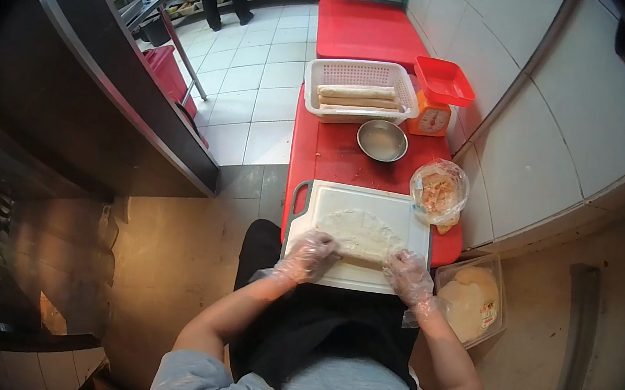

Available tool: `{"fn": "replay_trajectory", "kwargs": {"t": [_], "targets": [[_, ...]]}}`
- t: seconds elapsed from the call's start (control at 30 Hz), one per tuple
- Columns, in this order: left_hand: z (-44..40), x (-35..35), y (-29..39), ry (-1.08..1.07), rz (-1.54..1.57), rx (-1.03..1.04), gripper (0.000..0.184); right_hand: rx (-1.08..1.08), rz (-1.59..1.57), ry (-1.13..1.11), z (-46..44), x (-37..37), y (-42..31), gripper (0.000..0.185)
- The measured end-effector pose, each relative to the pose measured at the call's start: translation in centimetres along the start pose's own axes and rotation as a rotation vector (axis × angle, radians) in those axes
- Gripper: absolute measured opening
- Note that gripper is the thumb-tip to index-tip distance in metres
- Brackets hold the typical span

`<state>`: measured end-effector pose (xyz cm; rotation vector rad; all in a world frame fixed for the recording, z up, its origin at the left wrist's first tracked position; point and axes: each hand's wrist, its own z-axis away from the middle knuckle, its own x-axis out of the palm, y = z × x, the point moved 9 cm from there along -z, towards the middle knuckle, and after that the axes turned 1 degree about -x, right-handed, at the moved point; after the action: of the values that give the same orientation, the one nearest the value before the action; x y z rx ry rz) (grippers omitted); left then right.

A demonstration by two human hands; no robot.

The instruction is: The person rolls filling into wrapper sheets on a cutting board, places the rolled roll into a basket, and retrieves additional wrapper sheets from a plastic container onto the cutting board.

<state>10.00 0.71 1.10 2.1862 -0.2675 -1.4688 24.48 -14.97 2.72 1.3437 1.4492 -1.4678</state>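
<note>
The left hand and right hand, in loose clear gloves, appeared closed on the two ends of the near edge of a pale sheet. It lay between and just beyond them, flat on a cutting board. Uneven pulling could have torn it or skewed that edge, and baggy glove plastic could have caught beneath it. Pushing forward might have slid the board into the open bag of filling, just beyond the right hand, and spilled some onto the tabletop.
</note>
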Motion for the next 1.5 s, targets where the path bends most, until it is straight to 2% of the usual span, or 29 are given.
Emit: {"fn": "replay_trajectory", "kwargs": {"t": [0.03,0.13,0.2,0.33,0.47,0.53,0.6,0.63,0.67,0.73,0.87,0.93,1.03,1.07,1.17,1.2,1.3,1.4,1.5], "targets": [[-0.1,-0.5,-0.1,0.013,0.0,0.01,0.024,0.026,0.037,-0.05,-0.6,-0.2,-0.6,0.025],[-0.3,-1.2,1.0,0.044,0.007,0.013,0.028,-0.066,-0.021,0.172,-3.1,-1.5,-5.4,0.023],[-0.4,0.0,0.3,-0.004,-0.028,0.023,0.03,-0.085,-0.1,0.085,-5.4,1.4,-7.7,0.023],[-0.2,-0.5,0.2,-0.009,-0.009,0.008,0.031,-0.136,-0.151,0.2,-4.3,3.3,-5.7,0.02],[0.1,-0.2,-0.5,-0.002,-0.097,0.019,0.031,-0.011,0.036,0.091,0.5,2.1,0.9,0.025],[-0.4,-0.2,0.2,-0.003,-0.124,0.014,0.03,0.006,0.045,0.065,1.8,-1.8,1.1,0.03],[-1.5,0.2,2.9,0.008,-0.125,0.008,0.028,-0.033,0.016,0.139,1.6,-3.5,0.4,0.035],[-2.2,1.1,4.7,-0.056,-0.071,-0.011,0.03,-0.055,-0.001,0.177,1.5,-4.0,0.0,0.038],[-2.6,3.0,5.7,-0.018,-0.077,0.008,0.028,-0.071,0.068,0.211,1.1,-3.9,-1.5,0.04],[-3.6,4.9,7.0,-0.007,-0.045,0.04,0.021,-0.048,0.043,0.135,0.3,-1.0,-1.5,0.037],[-2.6,4.3,4.0,-0.097,-0.057,-0.011,0.027,-0.067,0.005,0.125,0.0,0.0,-0.8,0.025],[-0.7,1.4,1.3,-0.067,-0.081,0.016,0.026,-0.066,0.029,0.109,0.0,0.0,-0.5,0.021],[1.6,-2.6,-2.8,-0.07,-0.045,-0.022,0.032,-0.036,0.006,-0.047,-1.2,-0.7,-1.3,0.029],[2.2,-3.3,-3.7,-0.082,-0.019,-0.053,0.036,-0.059,-0.014,-0.017,-1.7,-1.0,-2.1,0.029],[3.2,-6.4,-4.1,0.106,0.159,0.026,0.039,-0.149,-0.08,0.066,-4.0,-0.4,-6.0,0.031],[3.2,-6.0,-4.7,0.094,0.18,-0.014,0.045,-0.192,-0.107,0.092,-5.0,0.8,-7.3,0.031],[3.0,-5.7,-5.0,-0.042,0.161,-0.012,0.038,-0.295,-0.188,0.105,-7.9,4.4,-9.8,0.031],[2.9,-5.2,-5.6,-0.039,0.12,0.025,0.029,-0.299,-0.2,0.078,-9.1,5.6,-10.9,0.029],[1.3,-4.2,-6.1,-0.224,0.014,0.066,0.022,-0.335,-0.18,0.072,-9.2,5.9,-11.1,0.027]]}}
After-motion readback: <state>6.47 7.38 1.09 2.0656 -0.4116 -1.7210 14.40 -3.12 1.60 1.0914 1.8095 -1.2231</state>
